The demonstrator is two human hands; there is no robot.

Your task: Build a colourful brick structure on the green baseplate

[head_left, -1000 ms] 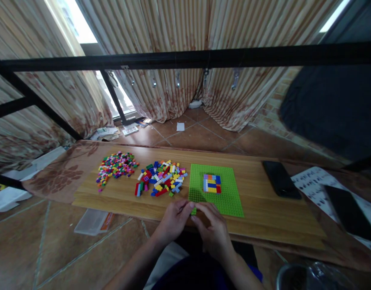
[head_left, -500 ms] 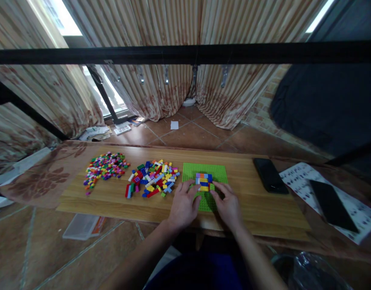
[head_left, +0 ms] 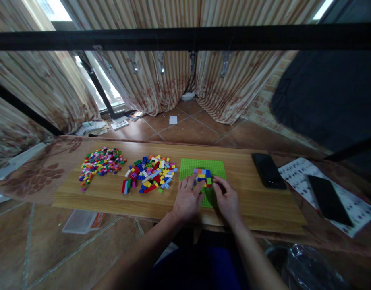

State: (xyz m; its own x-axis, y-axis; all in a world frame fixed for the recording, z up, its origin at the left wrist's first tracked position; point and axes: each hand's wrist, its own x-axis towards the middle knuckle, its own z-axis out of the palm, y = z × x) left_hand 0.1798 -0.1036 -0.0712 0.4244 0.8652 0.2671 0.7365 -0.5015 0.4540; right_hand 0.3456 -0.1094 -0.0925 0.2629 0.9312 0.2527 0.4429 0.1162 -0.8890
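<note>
A small build of toy bricks (head_left: 204,173), with purple, orange, blue, yellow and green pieces, sits on a green studded baseplate (head_left: 188,163). My left hand (head_left: 187,199) has its fingers against the left side and near front of the build, gripping it and hiding part of it. Just off the right side is my right hand (head_left: 228,201), thumb and fingers bent but apart, with nothing visible between them. It hovers by the baseplate's right edge. A green brick (head_left: 208,181) shows at the build's right front corner, with a bit of red below it.
Left of the baseplate lie a pile of larger bricks (head_left: 152,174) and a pile of tiny pieces (head_left: 102,163), on a wooden board (head_left: 112,201). To the right are a black phone (head_left: 269,171), a printed sheet (head_left: 294,171) and another dark device (head_left: 328,199). A clear plastic lid (head_left: 79,221) lies on the floor.
My right hand has come away from the build, leaving the green brick at its corner. The left fingers have shifted further over the near side. The whole view has tilted slightly.
</note>
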